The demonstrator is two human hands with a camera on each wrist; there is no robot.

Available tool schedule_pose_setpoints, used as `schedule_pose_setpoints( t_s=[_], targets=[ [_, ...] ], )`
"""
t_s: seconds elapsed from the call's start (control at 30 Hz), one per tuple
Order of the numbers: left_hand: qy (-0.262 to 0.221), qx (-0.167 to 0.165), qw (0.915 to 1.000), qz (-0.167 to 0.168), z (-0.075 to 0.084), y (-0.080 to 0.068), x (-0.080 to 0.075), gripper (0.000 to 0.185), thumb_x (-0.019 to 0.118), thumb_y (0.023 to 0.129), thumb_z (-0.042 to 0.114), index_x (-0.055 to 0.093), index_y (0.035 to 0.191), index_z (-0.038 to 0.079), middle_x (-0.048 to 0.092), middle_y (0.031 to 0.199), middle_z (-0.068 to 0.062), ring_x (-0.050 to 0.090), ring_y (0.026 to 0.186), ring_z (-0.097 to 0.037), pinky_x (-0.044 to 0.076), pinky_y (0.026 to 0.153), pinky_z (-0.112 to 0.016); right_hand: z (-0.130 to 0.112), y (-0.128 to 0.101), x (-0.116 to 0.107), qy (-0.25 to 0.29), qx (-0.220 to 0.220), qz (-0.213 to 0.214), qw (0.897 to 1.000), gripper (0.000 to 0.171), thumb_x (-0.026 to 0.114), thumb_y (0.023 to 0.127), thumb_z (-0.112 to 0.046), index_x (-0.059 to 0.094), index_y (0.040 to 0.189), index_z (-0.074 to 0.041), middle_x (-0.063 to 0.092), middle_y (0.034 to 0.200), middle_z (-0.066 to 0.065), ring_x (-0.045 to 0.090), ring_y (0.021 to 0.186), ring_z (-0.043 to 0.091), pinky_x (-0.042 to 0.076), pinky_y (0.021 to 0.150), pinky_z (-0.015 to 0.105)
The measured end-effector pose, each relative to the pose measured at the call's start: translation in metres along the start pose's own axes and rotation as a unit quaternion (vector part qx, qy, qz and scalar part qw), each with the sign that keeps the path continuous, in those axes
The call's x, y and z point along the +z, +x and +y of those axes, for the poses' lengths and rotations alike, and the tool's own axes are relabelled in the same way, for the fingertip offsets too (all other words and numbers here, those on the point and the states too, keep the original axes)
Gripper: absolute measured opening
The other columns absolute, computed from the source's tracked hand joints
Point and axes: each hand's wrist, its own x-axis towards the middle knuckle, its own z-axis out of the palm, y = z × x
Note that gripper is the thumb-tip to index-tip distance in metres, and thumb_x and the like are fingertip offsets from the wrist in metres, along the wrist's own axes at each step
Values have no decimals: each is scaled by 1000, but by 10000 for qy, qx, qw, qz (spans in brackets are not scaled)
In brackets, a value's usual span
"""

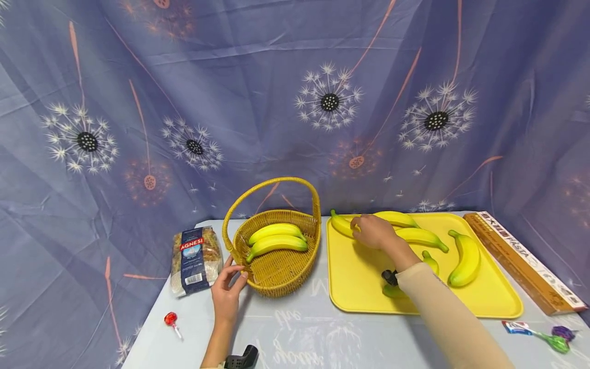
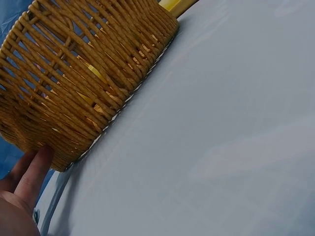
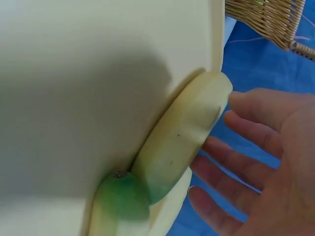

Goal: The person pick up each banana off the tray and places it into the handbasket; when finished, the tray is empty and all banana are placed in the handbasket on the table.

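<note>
My left hand [image 1: 227, 293] is at the left side of a yellow wicker basket [image 1: 281, 290] with a tall handle; straight fingers touch its outer wall in the left wrist view. Two bananas [image 1: 278, 244] lie side by side inside. Over the yellow tray [image 1: 355, 300] my right hand [image 1: 374, 233] reaches to a banana [image 1: 341, 224] at the back left corner. In the right wrist view its fingers are spread along that banana [image 3: 179, 135], not wrapped round it; whether they touch is hard to tell. Several other bananas lie on the tray, one partly hidden under my right forearm.
A bag of Agnesi pasta [image 1: 194, 260] stands left of the basket, with a red lollipop [image 1: 171, 319] in front. Along the tray's right side lies a long pasta box [image 1: 525, 261]. Green and purple lollipops [image 1: 559, 342] are at the front right. A patterned curtain [image 1: 258, 113] hangs behind.
</note>
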Motion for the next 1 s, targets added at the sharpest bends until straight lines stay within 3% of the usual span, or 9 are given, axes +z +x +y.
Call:
schedule_pose_setpoints(
  t_s=[0.2,0.37,0.5,0.63,0.8,0.9,1.0],
  targets=[
    [-7,17,10000,-34,13,-2,4,16,65,86,-7,62,101,-13,45,141,-21,55,115,-36,50,90,-28,-1,-2,6,18,-104,-130,9999,30,60,95,-20,64,123,-12,60,115,10,58,97,28,50,78,46],
    [142,-17,9999,-37,15,-1,4,17,66,86,-7,61,102,-15,45,141,-18,54,115,-41,47,94,-47,-7,-4,11,338,-411,-337,9980,32,55,95,-11,61,126,-13,63,99,5,57,77,18,47,63,35],
    [167,22,9999,-16,15,0,2,18,66,86,-7,61,101,-14,45,141,-19,53,115,-43,42,95,-56,-14,-6,15,216,-855,-202,9959,38,53,91,-1,63,125,-14,65,90,3,50,64,15,37,53,29],
    [131,1,9999,-30,17,0,2,18,65,86,-7,61,102,-15,45,142,-19,52,115,-45,42,95,-56,-18,-3,17,-126,-940,134,9954,42,57,86,3,66,122,-17,62,96,4,51,70,16,37,52,29],
    [65,-79,9999,-43,17,-1,3,17,65,86,-8,60,101,-16,45,142,-18,52,115,-44,39,96,-59,-15,7,17,-516,-887,268,9944,47,60,84,8,66,122,-18,56,109,6,55,96,25,50,72,40],
    [65,-125,9999,-43,16,0,3,18,66,86,-7,60,101,-16,45,142,-17,53,115,-41,38,98,-61,-12,15,19,-782,-1187,281,9894,48,60,82,12,68,119,-17,56,119,8,52,113,31,46,93,46],
    [92,-152,9998,-69,16,0,3,20,66,86,-6,59,102,-17,44,143,-16,53,116,-41,37,98,-60,-11,22,22,-1016,-1660,343,9803,46,63,81,14,70,115,-16,58,122,10,51,116,33,43,99,46]
  ],
)
